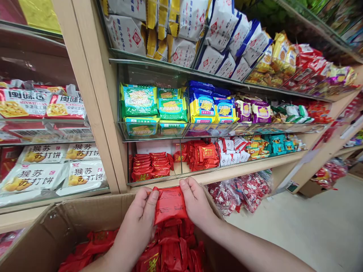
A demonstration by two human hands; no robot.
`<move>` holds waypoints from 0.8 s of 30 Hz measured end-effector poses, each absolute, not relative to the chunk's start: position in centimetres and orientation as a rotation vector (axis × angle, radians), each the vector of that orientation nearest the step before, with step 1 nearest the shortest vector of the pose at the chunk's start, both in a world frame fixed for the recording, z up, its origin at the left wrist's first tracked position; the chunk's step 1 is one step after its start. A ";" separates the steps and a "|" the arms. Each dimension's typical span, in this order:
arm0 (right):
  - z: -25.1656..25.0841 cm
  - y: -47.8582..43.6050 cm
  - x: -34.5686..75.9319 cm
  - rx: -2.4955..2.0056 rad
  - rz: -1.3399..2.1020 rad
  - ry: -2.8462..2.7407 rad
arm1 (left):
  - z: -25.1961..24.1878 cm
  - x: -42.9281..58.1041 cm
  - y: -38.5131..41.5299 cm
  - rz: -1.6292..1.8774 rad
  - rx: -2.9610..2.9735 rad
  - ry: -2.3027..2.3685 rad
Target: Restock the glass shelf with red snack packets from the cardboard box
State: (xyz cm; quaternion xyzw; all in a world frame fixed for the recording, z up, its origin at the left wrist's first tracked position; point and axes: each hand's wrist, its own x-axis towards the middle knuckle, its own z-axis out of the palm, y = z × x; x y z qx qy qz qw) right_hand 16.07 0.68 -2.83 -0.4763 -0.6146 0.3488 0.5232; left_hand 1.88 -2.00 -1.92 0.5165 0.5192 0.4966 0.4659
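Between my two hands is a red snack packet (170, 204), held above an open cardboard box. My left hand (141, 215) pinches its left edge, thumb on top. On its right edge my right hand (197, 202) has a grip, thumb on top as well. Below, the cardboard box (70, 215) holds many more red packets (159, 257) with gold lettering, partly covered by my left forearm. Just beyond my hands, the low shelf bin has neat stacks of red packets (151, 164) at left and a looser heap of red packets (205, 155) beside them.
Glass-fronted shelves carry green biscuit packs (140, 100), blue biscuit packs (201, 102) and white-wrapped packs (187, 19) higher up. At left, a wooden post (93, 94) divides off white cracker packs (42, 173). Clear bags of red packets (246, 190) lie under the shelf at right, near the floor (306, 223).
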 end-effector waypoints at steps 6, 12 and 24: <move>-1.8 0.3 16.8 -0.988 0.874 -1.650 | -0.5 1.4 -2.7 0.782 0.689 0.842; -1.6 -0.3 16.8 -0.955 0.712 -1.942 | 0.2 1.3 -3.6 0.497 0.542 0.674; 0.5 -1.6 19.0 -1.235 0.995 -1.854 | -1.0 2.6 -3.9 0.923 0.621 1.026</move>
